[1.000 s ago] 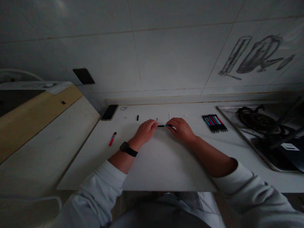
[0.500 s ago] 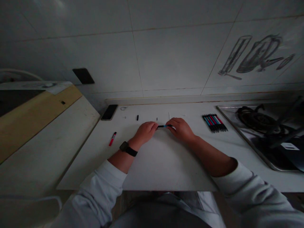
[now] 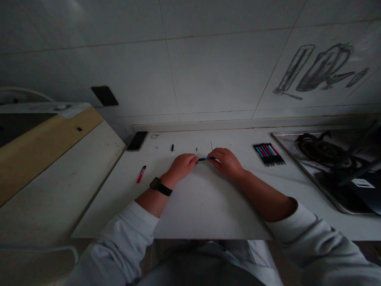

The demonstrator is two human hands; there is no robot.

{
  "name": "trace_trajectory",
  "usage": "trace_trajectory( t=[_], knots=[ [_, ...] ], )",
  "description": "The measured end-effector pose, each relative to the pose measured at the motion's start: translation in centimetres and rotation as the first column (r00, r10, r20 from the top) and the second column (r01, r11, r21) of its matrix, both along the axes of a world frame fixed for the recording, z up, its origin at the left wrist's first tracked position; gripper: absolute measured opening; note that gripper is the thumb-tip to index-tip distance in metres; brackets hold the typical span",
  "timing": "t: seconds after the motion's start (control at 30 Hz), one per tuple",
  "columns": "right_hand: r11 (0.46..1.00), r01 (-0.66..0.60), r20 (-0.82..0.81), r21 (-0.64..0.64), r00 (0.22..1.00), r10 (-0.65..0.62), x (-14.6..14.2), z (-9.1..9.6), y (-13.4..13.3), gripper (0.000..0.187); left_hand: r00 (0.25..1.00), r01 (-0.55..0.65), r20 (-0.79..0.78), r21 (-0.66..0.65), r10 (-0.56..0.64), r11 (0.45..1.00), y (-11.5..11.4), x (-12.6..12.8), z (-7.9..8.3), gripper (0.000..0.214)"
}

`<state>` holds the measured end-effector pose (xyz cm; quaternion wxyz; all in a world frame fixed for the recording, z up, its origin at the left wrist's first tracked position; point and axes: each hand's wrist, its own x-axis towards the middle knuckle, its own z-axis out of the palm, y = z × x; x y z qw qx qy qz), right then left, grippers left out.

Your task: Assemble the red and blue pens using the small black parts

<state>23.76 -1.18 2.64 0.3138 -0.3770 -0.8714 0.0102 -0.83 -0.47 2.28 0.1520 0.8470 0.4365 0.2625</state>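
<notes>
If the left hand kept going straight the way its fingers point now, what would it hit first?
The left hand pinches one end of the blue-and-black pen; pushed on along it, it would likely meet the right hand, which grips the other end. Depth is unclear in this dim view.

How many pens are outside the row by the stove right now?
2. One blue-black pen is held between left hand and right hand; one red pen lies alone on the counter, far left. The small bits behind may be pen parts.
</notes>
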Motion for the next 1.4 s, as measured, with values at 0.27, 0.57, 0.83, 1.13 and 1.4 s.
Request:
trace_trajectory(
  t=[0.27,0.57,0.83,1.13,1.4],
  knots=[
    [1.000,-0.013,-0.032,0.003,0.999,0.013,0.16,0.14,0.23,0.017,0.998,-0.014,0.057,0.088,0.009,0.996,0.15,0.02,-0.17,0.010],
    [1.000,-0.015,-0.064,-0.023,0.998,0.014,0.14,0.13,0.23,0.017,0.995,-0.021,0.101,0.130,0.008,0.991,0.00,-0.03,0.00,0.003],
    [0.999,-0.024,-0.026,-0.044,0.999,0.023,0.08,0.43,0.19,0.019,0.998,-0.017,0.063,0.131,0.009,0.991,0.02,-0.14,0.12,0.003],
    [0.994,-0.009,-0.023,-0.107,1.000,0.006,0.13,0.35,0.14,0.016,0.999,-0.033,0.047,0.123,0.027,0.992,-0.12,-0.10,0.26,0.003],
    [0.945,0.107,-0.387,-0.308,0.894,-0.227,0.80,0.17,0.96,0.026,0.977,-0.159,0.163,0.124,0.138,0.980,0.41,-0.56,0.04,0.006]
  ],
)
